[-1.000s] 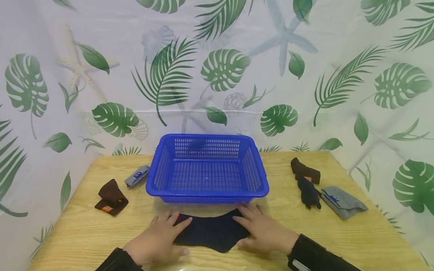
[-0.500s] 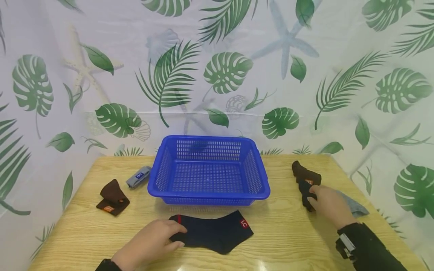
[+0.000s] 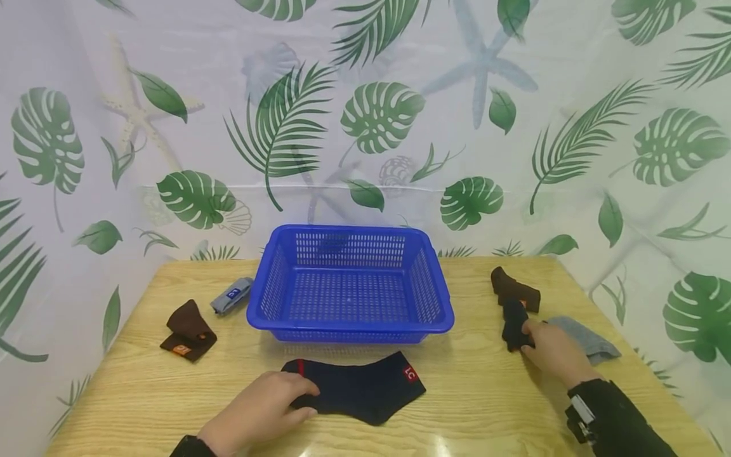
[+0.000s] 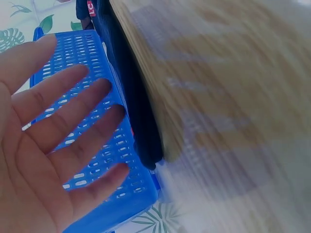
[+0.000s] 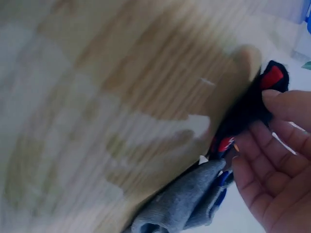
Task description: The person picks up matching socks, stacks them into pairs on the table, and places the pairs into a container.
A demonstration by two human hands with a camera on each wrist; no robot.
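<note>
A navy sock [image 3: 365, 390] with a red cuff label lies flat on the table in front of the basket. At its left, toe end is my left hand [image 3: 265, 403]; in the left wrist view its fingers [image 4: 73, 109] are spread and nearly straight. Over at the right side, my right hand [image 3: 556, 352] pinches a bunched dark sock [image 3: 512, 330] between thumb and fingers. Red patches show on that dark sock [image 5: 248, 107] in the right wrist view. A folded grey sock [image 3: 588, 343] lies partly hidden behind the right hand.
A blue plastic basket [image 3: 348, 327] stands at the back middle of the wooden table. Beyond the dark sock lies a brown sock [image 3: 514, 290]. On the left are another brown sock [image 3: 190, 330] and a rolled grey sock [image 3: 231, 297]. Leaf-patterned cloth hangs behind.
My right hand has left the navy sock's cuff, moved right and taken hold of the bunched dark sock. The left hand has stayed by the navy sock's toe end.
</note>
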